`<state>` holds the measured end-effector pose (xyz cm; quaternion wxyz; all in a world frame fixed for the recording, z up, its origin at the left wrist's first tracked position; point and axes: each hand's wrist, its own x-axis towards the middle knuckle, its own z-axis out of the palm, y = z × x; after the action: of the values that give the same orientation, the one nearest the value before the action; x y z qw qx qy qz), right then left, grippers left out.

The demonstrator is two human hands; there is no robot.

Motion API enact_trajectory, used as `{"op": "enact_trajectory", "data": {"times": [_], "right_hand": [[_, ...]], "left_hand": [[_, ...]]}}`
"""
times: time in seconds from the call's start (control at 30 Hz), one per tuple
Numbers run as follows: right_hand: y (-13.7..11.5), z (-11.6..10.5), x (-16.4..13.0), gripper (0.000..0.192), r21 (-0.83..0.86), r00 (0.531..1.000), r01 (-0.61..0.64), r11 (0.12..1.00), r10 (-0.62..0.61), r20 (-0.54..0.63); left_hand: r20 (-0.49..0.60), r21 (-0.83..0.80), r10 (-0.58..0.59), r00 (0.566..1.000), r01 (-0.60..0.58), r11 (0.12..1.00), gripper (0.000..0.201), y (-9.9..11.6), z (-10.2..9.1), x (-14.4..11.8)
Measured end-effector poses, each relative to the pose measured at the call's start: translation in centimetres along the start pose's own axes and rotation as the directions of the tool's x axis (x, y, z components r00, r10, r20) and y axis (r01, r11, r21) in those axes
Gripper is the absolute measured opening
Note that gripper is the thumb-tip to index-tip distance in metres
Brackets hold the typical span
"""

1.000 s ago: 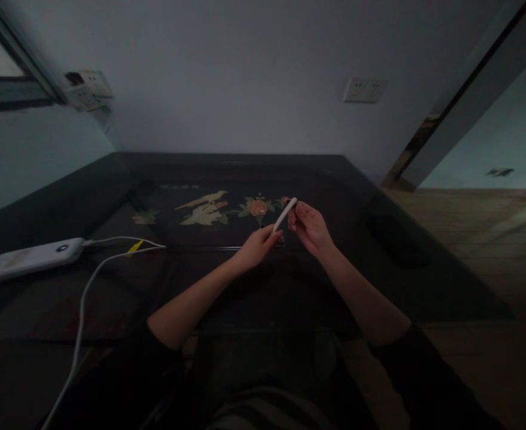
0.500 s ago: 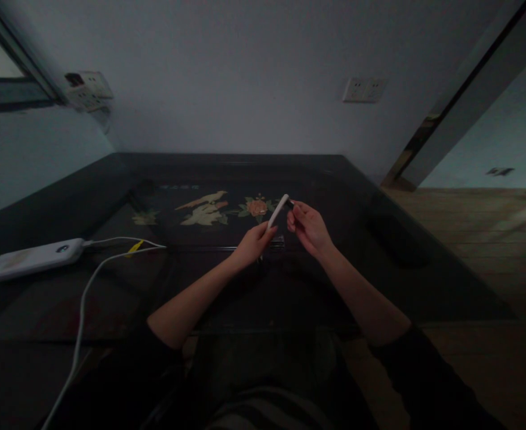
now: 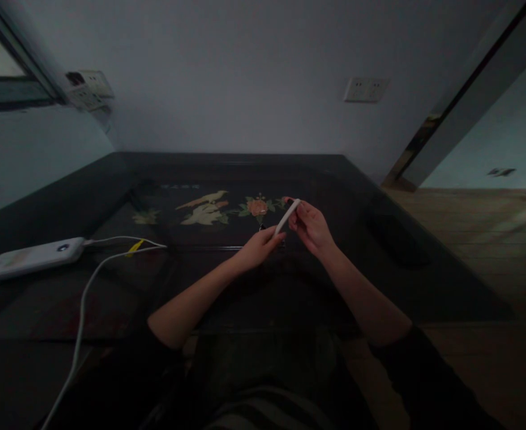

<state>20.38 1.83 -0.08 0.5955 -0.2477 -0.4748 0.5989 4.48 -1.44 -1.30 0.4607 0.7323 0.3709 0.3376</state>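
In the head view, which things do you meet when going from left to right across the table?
Power bank → white cable → yellow tag → left hand → white stick → right hand.

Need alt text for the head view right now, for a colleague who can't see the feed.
Both hands hold a slim white pen-like stick above a dark table with an inlaid bird-and-flower picture: the left hand grips its lower end, the right hand its upper end. At far left lies a white power bank with a white cable plugged in.
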Motion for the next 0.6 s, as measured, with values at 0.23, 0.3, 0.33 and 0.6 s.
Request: {"op": "enact_trajectory", "data": {"times": [0.23,0.3,0.33,0.6], "right_hand": [[0.13,0.11,0.01,0.044,-0.012,1.0,-0.004,1.0,0.004,-0.004],[0.14,0.04,0.02,0.044,-0.025,1.0,-0.009,1.0,0.009,0.002],[0.14,0.0,0.02,0.044,-0.029,1.0,-0.01,1.0,0.01,0.005],[0.34,-0.21,0.14,0.046,-0.043,1.0,0.0,0.999,0.0,0.006]], "left_hand": [[-0.047,0.028,-0.04,0.998,0.041,0.999,0.031,-0.24,-0.31,0.21],[-0.07,0.041,-0.04,0.997,0.043,0.998,0.031,-0.38,-0.39,0.31],[-0.079,0.044,-0.039,0.996,0.042,0.998,0.031,-0.44,-0.43,0.36],[-0.15,0.072,-0.067,0.986,0.079,0.994,0.026,-0.62,-0.76,0.63]]}}
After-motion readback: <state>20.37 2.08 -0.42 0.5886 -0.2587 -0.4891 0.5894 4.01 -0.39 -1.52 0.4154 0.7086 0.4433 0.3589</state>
